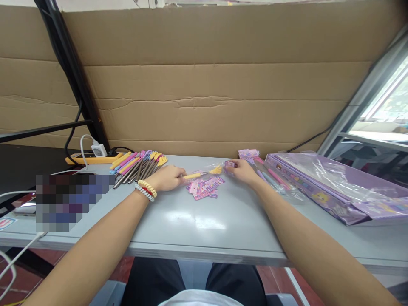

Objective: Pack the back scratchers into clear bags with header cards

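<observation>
From where I stand, the yellow backscratcher (193,176) lies in a clear bag (208,166) above the middle of the tabletop (191,233), between the two hands. The left hand (168,177) is closed at its handle end; the right hand (244,171) pinches a small purple card (228,165) at the clawed end. Whether that card sits inside the film or around it, I can't tell.

I'd worry about those claws: pushed hard, they could snag the thin film and split it. If the right fingers loosened, the card could slip or sit crooked. The pink cards (207,187) lie fanned just below the bag, so a dragging wrist might scatter them, and the loose backscratchers (137,168) to the left could roll if nudged, being round-handled.

Counting up: one backscratcher between the hands and one card in the right fingers. The pink cards overlap; at least four, I'd say. The loose pile is too tangled for an exact number, but easily more than six. Beside the right arm lie at least two bagged backscratchers (277,176), then one purple box (318,195).
</observation>
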{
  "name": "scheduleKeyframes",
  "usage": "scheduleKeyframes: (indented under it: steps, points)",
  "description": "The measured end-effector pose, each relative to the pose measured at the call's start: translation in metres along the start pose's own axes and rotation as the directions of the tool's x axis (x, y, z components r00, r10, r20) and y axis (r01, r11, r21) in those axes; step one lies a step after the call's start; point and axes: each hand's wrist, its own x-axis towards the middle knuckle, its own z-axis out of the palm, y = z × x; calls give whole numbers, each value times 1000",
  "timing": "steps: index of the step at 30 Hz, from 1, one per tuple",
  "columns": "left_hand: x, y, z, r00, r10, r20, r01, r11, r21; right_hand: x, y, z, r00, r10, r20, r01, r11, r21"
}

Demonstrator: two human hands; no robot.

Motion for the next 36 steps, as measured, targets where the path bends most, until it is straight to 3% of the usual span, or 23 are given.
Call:
scheduleKeyframes:
  steps: [3,8,22,25,31,34,36]
  points:
    - [-1,1,-1,1000,2,2,-2,1000,-23,0,-3,-6,993,111,-36,-112,993,-45]
    - [-1,0,0,1000,2,-6,-2,1000,-8,0,-10,-13,977,206,-46,-204,978,52]
    - [0,-2,1,1000,-3,3,3,999,-45,2,-5,-10,980,172,-97,-162,982,99]
    - [0,-1,1,1000,-5,2,5,993,-118,0,-6,-6,974,93,-206,-82,995,63]
    - [1,4,3,998,-46,-30,36,966,-256,-1,-9,0,894,-153,-421,109,986,-127]
    - [1,6,4,998,-59,-29,46,944,-326,-4,-15,0,777,-358,-517,232,927,-293]
    - [1,7,4,998,-58,-10,51,931,-362,-11,-24,3,687,-546,-478,364,829,-425]
